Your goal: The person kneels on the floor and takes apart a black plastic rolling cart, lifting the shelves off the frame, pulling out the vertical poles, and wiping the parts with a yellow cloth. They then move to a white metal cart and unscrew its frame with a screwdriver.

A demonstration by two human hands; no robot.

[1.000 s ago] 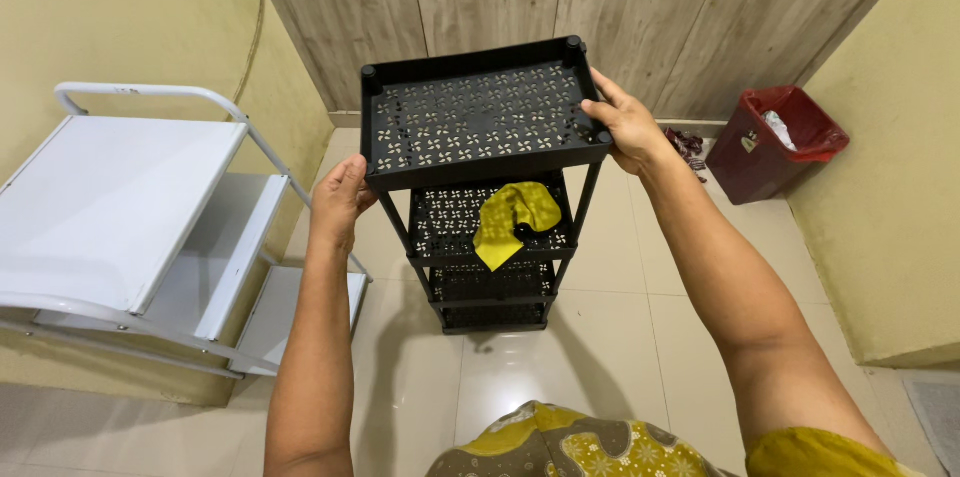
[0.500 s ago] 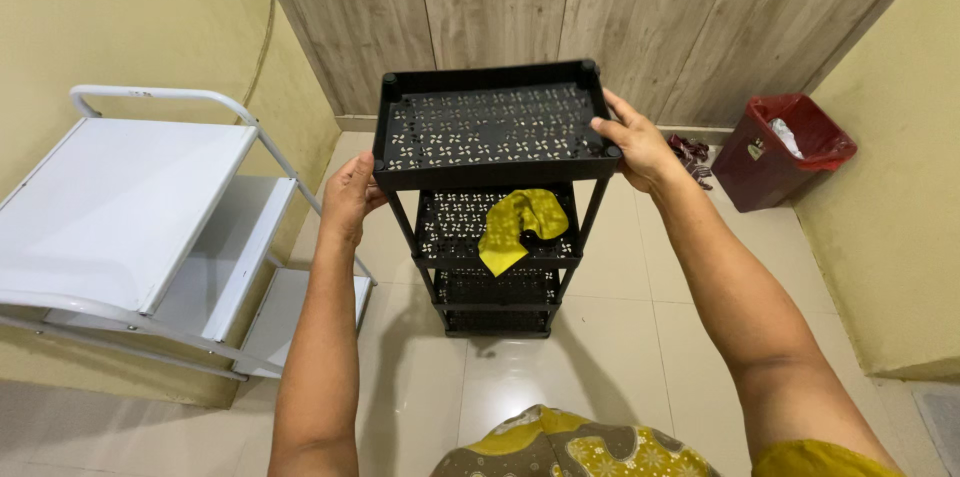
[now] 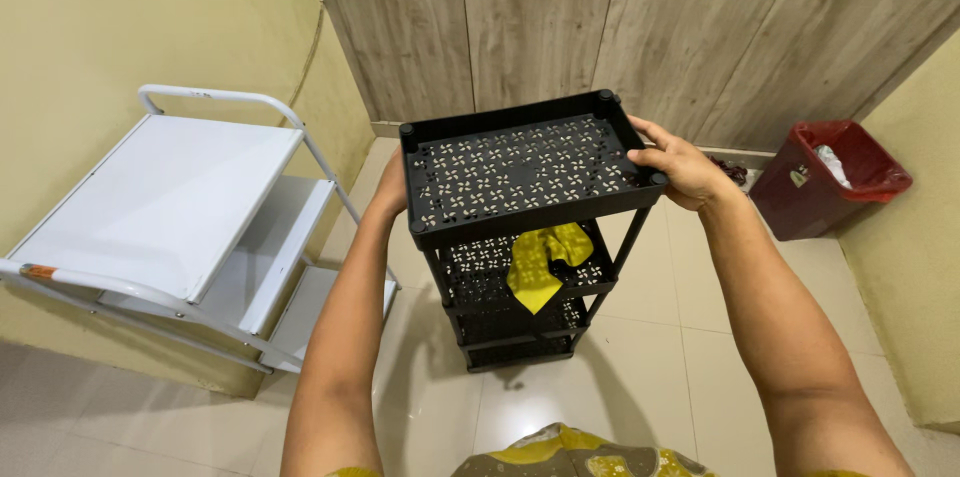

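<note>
Overhead, both hands' grip pinches the black tray (image 3: 525, 172) (yellow cloth (image 3: 542, 259) on the shelf (image 3: 470, 272) below).

Both forearms were bare to the lower edge of the picture, with no sleeves, watch or bracelet in view; the left hand (image 3: 392, 187) showed only in part; the right hand (image 3: 680, 169) carried no ring that could be made out; a patterned garment (image 3: 570, 452) in olive, yellow and grey covered the torso below.
</note>
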